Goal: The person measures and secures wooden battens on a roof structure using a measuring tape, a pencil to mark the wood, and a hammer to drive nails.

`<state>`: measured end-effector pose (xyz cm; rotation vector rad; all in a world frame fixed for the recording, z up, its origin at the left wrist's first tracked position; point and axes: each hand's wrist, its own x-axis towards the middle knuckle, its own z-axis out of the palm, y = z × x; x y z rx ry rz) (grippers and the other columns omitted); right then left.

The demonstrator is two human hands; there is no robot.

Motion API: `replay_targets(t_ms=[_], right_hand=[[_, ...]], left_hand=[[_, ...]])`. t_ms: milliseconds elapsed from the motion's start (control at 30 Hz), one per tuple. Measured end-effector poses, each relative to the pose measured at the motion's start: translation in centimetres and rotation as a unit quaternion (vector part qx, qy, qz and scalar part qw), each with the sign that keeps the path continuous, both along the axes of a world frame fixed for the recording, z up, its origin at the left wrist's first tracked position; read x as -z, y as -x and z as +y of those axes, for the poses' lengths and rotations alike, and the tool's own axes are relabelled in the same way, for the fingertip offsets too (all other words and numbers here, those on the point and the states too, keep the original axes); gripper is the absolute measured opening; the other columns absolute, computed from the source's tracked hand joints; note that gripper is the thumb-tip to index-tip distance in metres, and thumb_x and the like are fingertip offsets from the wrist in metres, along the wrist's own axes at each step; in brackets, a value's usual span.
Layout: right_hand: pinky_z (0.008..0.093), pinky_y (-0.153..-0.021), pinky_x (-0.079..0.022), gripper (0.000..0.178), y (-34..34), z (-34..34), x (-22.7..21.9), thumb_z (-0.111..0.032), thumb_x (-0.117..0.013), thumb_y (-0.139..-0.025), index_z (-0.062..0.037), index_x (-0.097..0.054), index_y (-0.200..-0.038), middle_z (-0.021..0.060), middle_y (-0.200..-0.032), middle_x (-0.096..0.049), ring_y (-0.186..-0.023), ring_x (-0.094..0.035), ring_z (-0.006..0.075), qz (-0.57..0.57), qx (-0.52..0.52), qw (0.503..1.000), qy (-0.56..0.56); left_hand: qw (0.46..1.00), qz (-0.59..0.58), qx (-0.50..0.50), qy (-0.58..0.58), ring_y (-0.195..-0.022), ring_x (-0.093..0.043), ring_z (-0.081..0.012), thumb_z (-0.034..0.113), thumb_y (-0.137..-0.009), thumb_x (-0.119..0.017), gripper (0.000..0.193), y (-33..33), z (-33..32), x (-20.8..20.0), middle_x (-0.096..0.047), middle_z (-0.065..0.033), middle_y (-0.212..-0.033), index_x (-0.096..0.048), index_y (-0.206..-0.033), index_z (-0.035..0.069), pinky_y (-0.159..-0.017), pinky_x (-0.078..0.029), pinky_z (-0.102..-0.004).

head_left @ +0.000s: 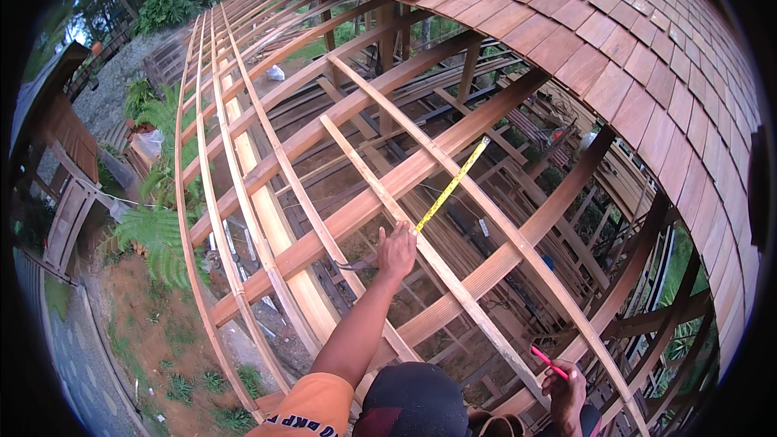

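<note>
My left hand [396, 250] reaches out over the roof frame with its fingers closed on the near part of a yellow tape measure [450, 189]. The blade slants away to the upper right, crossing a long wooden batten [418, 142]; its case is not visible. My fingertips are beside a shorter batten [361, 165], just left of the blade. At the lower right, my right hand [566, 398] grips a red pencil or marker [549, 362], which points up and left. It is near the lower end of the shorter batten.
Wide rafters [380, 202] cross under the battens, with open gaps between them. Stacked timber [566, 251] lies below. Wooden shingles [599, 28] cover the upper right. Ferns [154, 235] grow on the ground at left. A dark cap [413, 400] shows at the lower edge.
</note>
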<state>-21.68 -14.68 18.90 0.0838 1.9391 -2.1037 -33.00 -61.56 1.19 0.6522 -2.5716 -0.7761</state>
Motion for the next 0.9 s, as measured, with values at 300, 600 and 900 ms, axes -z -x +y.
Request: replay_targets(t_ms=[300, 600, 900], right_hand=[[0.0291, -0.084, -0.047, 0.029, -4.4, 0.4, -18.7, -0.013, -0.068, -0.096, -0.0085, -0.063, -0.124, 0.0081, -0.108, -0.069, -0.089, -0.061, 0.0140, 0.007, -0.095, 0.990, 0.105], [0.0294, -0.061, -0.045, 0.009, -11.3, 5.8, -24.9, -0.018, -0.071, -0.093, -0.0129, -0.076, -0.098, 0.0101, -0.082, -0.074, -0.072, -0.058, 0.0197, 0.223, -0.221, 0.911, 0.267], [0.0290, -0.067, -0.053, 0.009, -14.7, 14.3, -25.1, -0.014, -0.074, -0.089, -0.0193, -0.078, -0.096, 0.0050, -0.099, -0.068, -0.087, -0.066, 0.0184, 0.165, -0.236, 0.927, 0.240]], left_hand=[[0.997, -0.068, 0.010, 0.037, -0.129, -0.055, -0.0323, 0.034, -0.104, -0.041, 0.050, -0.2, -1.7, -0.3, -0.060, -0.0201, -0.137, -0.058, -0.135, -0.001, -0.116, -0.030, -0.0562], [0.961, 0.151, -0.042, -0.226, -0.058, -0.054, -0.0177, 0.043, -0.106, -0.040, 0.057, -1.1, -0.1, -4.2, -0.058, -0.0074, -0.062, -0.057, -0.070, 0.002, -0.058, -0.043, -0.0371], [0.868, 0.204, 0.138, -0.432, -0.060, -0.060, -0.0198, 0.057, -0.102, -0.047, 0.052, -7.3, 11.5, -19.0, -0.053, -0.0067, -0.072, -0.052, -0.089, 0.007, -0.056, -0.051, -0.0302]])
